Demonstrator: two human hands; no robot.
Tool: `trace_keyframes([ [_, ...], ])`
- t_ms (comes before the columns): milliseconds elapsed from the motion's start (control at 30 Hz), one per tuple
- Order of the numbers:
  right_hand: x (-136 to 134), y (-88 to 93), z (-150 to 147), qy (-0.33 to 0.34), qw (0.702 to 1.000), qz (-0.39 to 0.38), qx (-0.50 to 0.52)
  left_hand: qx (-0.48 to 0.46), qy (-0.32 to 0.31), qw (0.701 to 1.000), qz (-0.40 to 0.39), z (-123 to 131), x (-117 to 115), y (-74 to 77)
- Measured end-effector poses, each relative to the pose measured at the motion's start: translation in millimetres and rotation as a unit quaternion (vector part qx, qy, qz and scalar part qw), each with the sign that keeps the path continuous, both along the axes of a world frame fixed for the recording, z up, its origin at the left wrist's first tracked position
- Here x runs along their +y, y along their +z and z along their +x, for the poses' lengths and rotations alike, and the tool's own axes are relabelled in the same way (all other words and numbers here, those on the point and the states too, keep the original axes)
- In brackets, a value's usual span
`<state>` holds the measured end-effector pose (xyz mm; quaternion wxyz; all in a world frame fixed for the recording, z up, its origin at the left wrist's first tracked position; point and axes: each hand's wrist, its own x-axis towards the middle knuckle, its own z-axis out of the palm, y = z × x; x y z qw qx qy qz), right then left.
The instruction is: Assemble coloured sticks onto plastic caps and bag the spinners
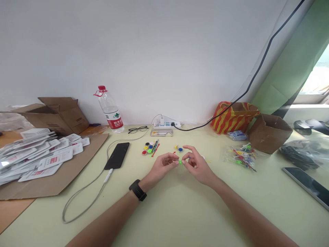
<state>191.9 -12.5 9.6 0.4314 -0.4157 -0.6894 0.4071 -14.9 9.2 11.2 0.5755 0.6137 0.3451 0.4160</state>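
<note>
Fingertips meet over the pale yellow table where we pinch a small green plastic piece between our two hands. Our left hand is curled nearly closed, its thumb and forefinger gripping the piece from its side, and a black smartwatch sits on that wrist. Our right hand is closed on the same piece from the other side with thumb and a finger, its remaining fingers arched loosely above. The piece hangs just above the tabletop, between the hands. Just beyond our fingers lie a blue cap and a tiny yellow part. Beyond the left hand there is a cluster of small coloured caps and sticks. Further out on the left a black phone lies face down, with a white cable plugged into its near end. Outside the right hand we see a clear plastic bag of mixed coloured parts, and past it an open cardboard box. Far ahead, against the wall, stand a water bottle, a pair of glasses and a white power strip. Well off to the left a heap of white packets rests on flattened cardboard.
</note>
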Motion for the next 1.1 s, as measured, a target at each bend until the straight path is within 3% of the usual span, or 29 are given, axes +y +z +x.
trace_keyframes([
  [200, 0.2, -4.1, -1.3, 0.015, 1.000, -0.019, -0.007, 0.021, -0.006, 1.000, 0.019, 1.5, -0.1, -4.8],
  [300, 0.7, -5.6, -1.8, 0.018, 1.000, -0.024, -0.008, 0.065, 0.002, 0.996, 0.069, 0.8, -0.9, -5.0],
  [533, 5.6, -10.8, -1.1, -0.005, 0.997, -0.080, 0.009, 0.201, 0.138, 0.926, 0.288, -7.9, 2.8, -5.0],
  [633, 4.6, -11.8, -3.3, 0.021, 0.987, -0.138, 0.079, 0.223, 0.166, 0.917, 0.286, -10.0, 5.1, -7.8],
  [800, 4.3, -8.1, -2.6, 0.056, 0.982, -0.147, 0.106, 0.296, 0.119, 0.906, 0.279, -10.3, 0.4, -7.9],
  [933, 13.8, -0.5, 11.6, -0.029, 0.994, -0.087, 0.067, 0.337, 0.070, 0.892, 0.294, -11.4, -1.0, -9.7],
  [1100, 27.0, 9.4, 37.5, -0.151, 0.987, -0.036, 0.041, 0.290, 0.067, 0.902, 0.313, -15.8, 8.0, -18.0],
])
